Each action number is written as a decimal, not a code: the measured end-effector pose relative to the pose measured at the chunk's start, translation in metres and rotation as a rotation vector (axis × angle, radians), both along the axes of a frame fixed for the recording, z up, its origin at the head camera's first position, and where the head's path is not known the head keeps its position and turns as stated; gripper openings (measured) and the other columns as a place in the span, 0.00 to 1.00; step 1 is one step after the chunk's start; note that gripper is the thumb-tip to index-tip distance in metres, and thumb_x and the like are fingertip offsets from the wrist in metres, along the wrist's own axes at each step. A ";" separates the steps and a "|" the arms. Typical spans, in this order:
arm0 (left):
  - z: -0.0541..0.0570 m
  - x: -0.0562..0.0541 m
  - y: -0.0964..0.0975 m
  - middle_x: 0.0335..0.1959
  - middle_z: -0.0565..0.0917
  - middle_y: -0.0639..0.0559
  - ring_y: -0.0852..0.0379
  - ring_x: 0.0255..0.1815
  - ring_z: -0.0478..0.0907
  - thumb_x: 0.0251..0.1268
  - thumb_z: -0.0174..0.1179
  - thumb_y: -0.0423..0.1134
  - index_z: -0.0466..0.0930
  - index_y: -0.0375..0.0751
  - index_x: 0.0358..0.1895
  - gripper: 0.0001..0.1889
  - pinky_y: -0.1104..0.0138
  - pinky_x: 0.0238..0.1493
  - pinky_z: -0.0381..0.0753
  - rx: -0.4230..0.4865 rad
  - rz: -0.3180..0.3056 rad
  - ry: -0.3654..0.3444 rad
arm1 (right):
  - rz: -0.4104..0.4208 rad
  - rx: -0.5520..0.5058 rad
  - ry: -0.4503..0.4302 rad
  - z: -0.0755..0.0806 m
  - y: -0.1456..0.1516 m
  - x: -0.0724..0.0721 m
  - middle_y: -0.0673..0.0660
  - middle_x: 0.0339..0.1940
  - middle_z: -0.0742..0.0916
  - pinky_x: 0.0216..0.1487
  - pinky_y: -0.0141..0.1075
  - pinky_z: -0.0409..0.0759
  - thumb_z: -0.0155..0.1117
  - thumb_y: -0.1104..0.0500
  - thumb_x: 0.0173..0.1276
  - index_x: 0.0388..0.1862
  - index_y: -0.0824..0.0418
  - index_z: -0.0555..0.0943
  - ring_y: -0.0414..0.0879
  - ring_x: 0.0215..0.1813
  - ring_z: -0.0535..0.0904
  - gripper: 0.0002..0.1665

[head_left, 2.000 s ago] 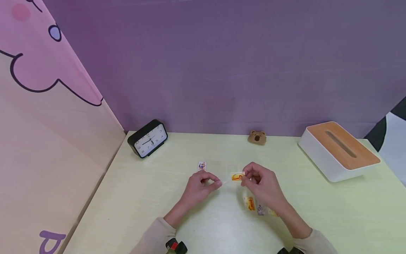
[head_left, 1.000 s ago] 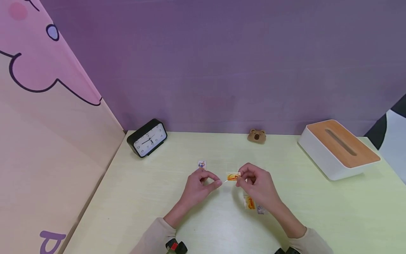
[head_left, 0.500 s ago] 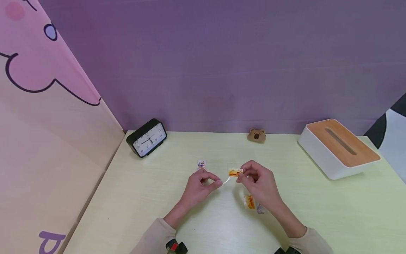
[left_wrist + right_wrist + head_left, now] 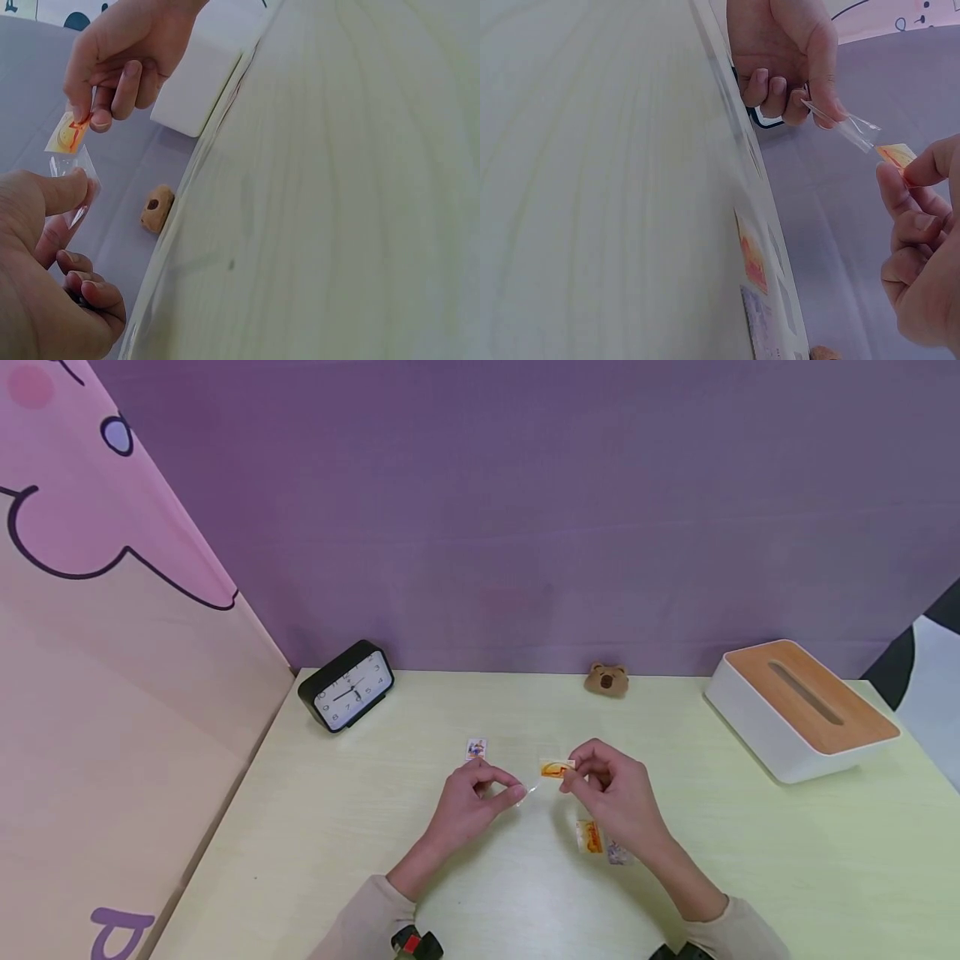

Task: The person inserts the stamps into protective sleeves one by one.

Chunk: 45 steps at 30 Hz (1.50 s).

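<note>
My left hand [image 4: 480, 797] pinches a small clear plastic sleeve [image 4: 861, 133] between thumb and forefinger. My right hand [image 4: 617, 789] pinches a small yellow-orange stamp [image 4: 553, 769] by its edge. In both wrist views the stamp is held close to the sleeve's mouth, above the table. Below the right hand lie an orange-and-yellow stamp [image 4: 589, 837] and a purplish stamp [image 4: 617, 852] with a toothed edge, the latter partly covered by the wrist. Another small stamp with a coloured picture [image 4: 476, 749] lies just beyond the left hand.
A black clock [image 4: 348, 687] stands at the table's back left. Near the back edge sits a small brown bear-head figure [image 4: 607, 681]. At the right is a white tissue box [image 4: 780, 760] with a wooden lid. A purple cloth [image 4: 525, 527] hangs behind the table.
Over two seconds the right hand and its stamp have moved a little left and away from me, nearer the sleeve. A further yellow stamp is now covered by the right wrist. The left hand stays put.
</note>
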<state>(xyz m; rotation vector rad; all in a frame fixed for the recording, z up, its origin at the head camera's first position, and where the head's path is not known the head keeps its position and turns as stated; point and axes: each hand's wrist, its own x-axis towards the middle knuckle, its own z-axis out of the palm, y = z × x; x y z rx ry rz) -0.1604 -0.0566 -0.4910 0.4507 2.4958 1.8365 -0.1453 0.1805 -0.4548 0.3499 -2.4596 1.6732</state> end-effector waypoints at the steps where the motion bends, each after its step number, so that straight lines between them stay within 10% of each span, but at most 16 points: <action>1: 0.000 0.000 0.000 0.30 0.75 0.56 0.56 0.34 0.66 0.70 0.78 0.35 0.95 0.35 0.40 0.05 0.70 0.40 0.63 -0.003 -0.001 -0.001 | 0.003 -0.001 0.001 0.000 0.000 0.000 0.54 0.30 0.92 0.25 0.29 0.65 0.69 0.73 0.74 0.42 0.62 0.82 0.40 0.23 0.69 0.08; 14: -0.002 -0.001 -0.001 0.32 0.75 0.36 0.58 0.34 0.63 0.70 0.78 0.34 0.94 0.38 0.40 0.04 0.68 0.41 0.62 0.018 -0.011 -0.018 | 0.010 0.046 -0.032 -0.004 0.000 -0.001 0.52 0.29 0.91 0.26 0.29 0.64 0.72 0.73 0.72 0.40 0.60 0.82 0.39 0.23 0.67 0.10; 27: -0.003 -0.001 0.000 0.31 0.73 0.38 0.59 0.34 0.63 0.73 0.76 0.34 0.94 0.37 0.41 0.04 0.69 0.39 0.62 0.010 -0.014 -0.015 | 0.043 0.001 -0.124 -0.001 0.003 -0.003 0.57 0.31 0.92 0.29 0.29 0.71 0.69 0.72 0.75 0.50 0.66 0.85 0.41 0.24 0.74 0.09; 36: -0.003 -0.001 -0.001 0.30 0.73 0.53 0.59 0.34 0.65 0.72 0.76 0.36 0.95 0.38 0.40 0.04 0.68 0.40 0.63 0.004 -0.005 -0.014 | -0.012 0.026 0.001 -0.002 0.000 -0.001 0.52 0.29 0.92 0.26 0.30 0.66 0.71 0.72 0.75 0.46 0.62 0.87 0.40 0.23 0.69 0.08; 45: -0.003 -0.002 -0.001 0.31 0.75 0.41 0.58 0.34 0.64 0.69 0.79 0.34 0.95 0.38 0.40 0.04 0.69 0.39 0.62 0.045 -0.020 -0.022 | -0.019 0.139 0.188 -0.006 0.000 0.000 0.48 0.27 0.87 0.23 0.31 0.64 0.74 0.73 0.71 0.41 0.57 0.88 0.35 0.22 0.66 0.11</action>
